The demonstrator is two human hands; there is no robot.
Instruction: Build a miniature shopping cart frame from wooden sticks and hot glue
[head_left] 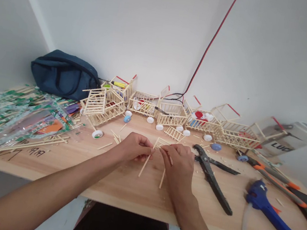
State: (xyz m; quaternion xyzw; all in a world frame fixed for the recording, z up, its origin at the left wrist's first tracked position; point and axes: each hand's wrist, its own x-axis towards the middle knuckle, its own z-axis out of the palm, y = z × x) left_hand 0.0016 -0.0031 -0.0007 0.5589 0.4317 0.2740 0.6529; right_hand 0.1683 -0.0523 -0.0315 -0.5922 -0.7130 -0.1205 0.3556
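Note:
A small frame of thin wooden sticks is between my hands over the front middle of the table, its two long legs pointing toward me. My left hand is closed, thumb and fingers pinching the left leg near its upper end. My right hand is closed too, its fingertips pinched close to the frame's upper part. Whatever small piece may be in those fingertips is partly hidden. Just behind my hands lies a flat stick lattice. Short cut sticks are scattered left of my left hand.
Several stick-built carts with bottle-cap wheels line the wall. Black-handled pliers, a blue glue gun and orange-grey handled cutters lie to the right. Wrapped chopsticks and a blue bag occupy the left.

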